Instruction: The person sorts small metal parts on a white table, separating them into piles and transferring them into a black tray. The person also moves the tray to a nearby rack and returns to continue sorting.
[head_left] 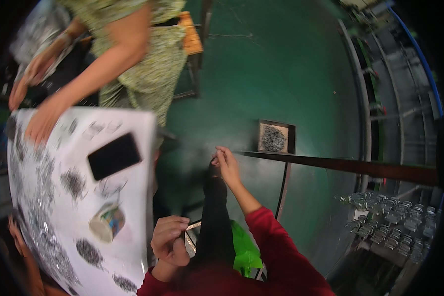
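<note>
My left hand (170, 241) is raised beside the near right edge of a white-topped table (133, 197), its fingers curled toward the thumb. Anything pinched in it is too small to make out. Over my dark-trousered leg, my right hand (227, 165) has its fingers bent together, and what they hold, if anything, does not show. On the table lie small dark heaps of fine metal pieces (74, 182) and a long spread of shiny metal bits (42, 197). A black flat rectangular object, like a phone (114, 156), and a patterned tub (108, 223) are among them.
Across the table a person in a patterned yellow-green top (153, 64) reaches onto it; another person's hand (16, 234) is at its left. An open box of dark small pieces (274, 138) stands beyond a dark metal bar (340, 165). Wire metal parts (394, 217) hang at right.
</note>
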The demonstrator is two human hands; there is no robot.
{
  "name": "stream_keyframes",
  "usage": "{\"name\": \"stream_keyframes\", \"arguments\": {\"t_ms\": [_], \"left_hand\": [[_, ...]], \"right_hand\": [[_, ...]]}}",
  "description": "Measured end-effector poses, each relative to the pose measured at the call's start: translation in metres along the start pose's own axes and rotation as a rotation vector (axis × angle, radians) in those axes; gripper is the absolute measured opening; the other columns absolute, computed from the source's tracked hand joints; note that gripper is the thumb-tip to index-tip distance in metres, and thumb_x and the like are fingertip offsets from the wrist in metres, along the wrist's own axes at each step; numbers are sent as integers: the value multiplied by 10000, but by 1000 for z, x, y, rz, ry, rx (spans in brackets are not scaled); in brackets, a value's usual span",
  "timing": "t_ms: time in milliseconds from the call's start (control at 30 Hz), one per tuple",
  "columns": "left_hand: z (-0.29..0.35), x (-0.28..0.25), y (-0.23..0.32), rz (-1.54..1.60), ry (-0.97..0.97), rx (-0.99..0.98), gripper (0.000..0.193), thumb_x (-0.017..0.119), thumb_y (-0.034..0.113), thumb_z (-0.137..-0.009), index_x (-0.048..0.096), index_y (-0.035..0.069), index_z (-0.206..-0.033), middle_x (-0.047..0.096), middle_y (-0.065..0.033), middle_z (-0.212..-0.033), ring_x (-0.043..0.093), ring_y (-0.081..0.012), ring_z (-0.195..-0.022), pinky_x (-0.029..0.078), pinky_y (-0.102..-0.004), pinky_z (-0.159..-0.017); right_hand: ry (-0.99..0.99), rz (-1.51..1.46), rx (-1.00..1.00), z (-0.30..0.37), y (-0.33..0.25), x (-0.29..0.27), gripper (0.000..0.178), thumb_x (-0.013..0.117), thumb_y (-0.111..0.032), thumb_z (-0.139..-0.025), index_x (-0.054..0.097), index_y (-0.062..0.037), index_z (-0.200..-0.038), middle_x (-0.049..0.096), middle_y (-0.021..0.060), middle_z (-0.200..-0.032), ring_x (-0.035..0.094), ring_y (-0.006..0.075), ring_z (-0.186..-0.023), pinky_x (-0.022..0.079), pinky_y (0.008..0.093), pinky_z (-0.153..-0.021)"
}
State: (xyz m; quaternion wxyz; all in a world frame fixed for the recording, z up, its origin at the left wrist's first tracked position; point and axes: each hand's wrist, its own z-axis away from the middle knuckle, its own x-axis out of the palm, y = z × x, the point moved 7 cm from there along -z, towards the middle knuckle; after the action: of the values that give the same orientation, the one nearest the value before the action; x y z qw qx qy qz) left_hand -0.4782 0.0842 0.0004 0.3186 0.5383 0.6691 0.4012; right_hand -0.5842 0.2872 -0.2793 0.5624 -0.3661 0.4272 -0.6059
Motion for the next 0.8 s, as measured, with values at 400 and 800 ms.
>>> {"name": "stream_keyframes", "arguments": {"t_ms": [400, 800], "left_hand": [[56, 127, -236, -203, -371, -761, 231, 513, -42, -891, 568, -6, -1112, 626, -123, -973, 627, -187, -917, 492, -303, -833], [45, 173, -352, -260, -387, -1002, 206, 510, 33, -933, 599, 23, -1118, 672, -94, -964, 650, -166, -888, 498, -284, -786]], "right_hand": [[505, -242, 715, -172, 265, -197, 225, 494, -135, -930, 593, -85, -1125, 671, 124, -938, 679, 228, -743, 540, 371, -587], [460, -54, 869, -173, 279, -244, 287, 592, -227, -934, 584, -70, -1173, 671, 115, -1017, 678, 214, -796, 545, 348, -621]]}}
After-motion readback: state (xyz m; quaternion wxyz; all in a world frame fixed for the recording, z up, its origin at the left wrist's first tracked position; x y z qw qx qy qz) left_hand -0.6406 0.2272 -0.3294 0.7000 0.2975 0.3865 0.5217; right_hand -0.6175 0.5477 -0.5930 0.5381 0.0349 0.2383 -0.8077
